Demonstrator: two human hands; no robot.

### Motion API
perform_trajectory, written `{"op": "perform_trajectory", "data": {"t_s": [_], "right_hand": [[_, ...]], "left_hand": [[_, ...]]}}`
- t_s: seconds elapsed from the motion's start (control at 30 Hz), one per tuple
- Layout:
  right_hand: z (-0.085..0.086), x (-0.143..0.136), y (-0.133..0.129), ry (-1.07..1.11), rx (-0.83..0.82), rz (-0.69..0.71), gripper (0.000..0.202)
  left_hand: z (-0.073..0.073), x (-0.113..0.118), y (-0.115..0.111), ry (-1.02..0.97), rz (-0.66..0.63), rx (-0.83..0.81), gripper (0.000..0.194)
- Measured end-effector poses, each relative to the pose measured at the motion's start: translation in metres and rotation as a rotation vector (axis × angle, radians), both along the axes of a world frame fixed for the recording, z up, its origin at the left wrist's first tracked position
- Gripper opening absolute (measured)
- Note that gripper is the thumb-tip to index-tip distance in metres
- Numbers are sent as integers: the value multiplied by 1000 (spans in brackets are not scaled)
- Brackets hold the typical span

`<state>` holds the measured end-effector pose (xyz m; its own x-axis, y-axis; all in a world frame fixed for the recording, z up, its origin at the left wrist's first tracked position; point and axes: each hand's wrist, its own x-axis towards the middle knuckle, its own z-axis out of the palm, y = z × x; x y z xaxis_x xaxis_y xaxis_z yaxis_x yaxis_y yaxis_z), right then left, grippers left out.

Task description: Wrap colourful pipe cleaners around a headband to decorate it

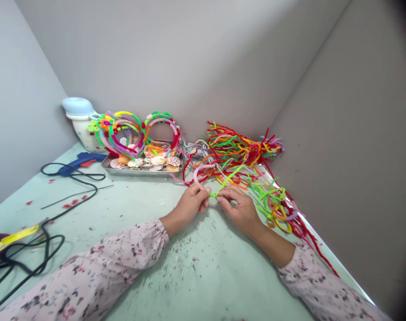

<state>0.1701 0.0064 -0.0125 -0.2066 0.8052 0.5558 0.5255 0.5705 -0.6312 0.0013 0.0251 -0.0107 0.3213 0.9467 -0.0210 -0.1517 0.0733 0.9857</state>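
My left hand (191,203) is closed around one end of a headband wrapped in pale pink pipe cleaner (198,174), whose curve rises above my fingers. Between both hands a bright green pipe cleaner (229,177) runs across, wound at the pink end, its free length slanting up to the right. My right hand (238,206) pinches that green strand between thumb and fingers, close beside my left fingertips. Both hands are just above the pale green tabletop (203,267). How far the green winding goes under my left fingers is hidden.
Behind, a metal tray (142,174) holds seashells (157,160) and several wrapped headbands (125,133). A heap of coloured pipe cleaners (236,142) spreads along the back right. A blue glue gun (79,163) with a black cord (52,218) and a white-and-blue container (84,127) are at left.
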Motion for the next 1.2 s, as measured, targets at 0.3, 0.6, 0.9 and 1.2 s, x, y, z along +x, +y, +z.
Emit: {"op": "perform_trajectory", "data": {"t_s": [0.3, 0.6, 0.9, 1.2], "right_hand": [[1, 1, 0, -19, 9, -17, 5], [1, 0, 0, -30, 8, -27, 5], [0, 1, 1, -18, 20, -23, 3], [4, 0, -1, -31, 2, -21, 4]], "left_hand": [[0, 1, -1, 11, -12, 27, 26], [0, 1, -2, 27, -16, 34, 25], [0, 1, -2, 15, -8, 22, 27], [-2, 1, -3, 44, -20, 66, 25]]}}
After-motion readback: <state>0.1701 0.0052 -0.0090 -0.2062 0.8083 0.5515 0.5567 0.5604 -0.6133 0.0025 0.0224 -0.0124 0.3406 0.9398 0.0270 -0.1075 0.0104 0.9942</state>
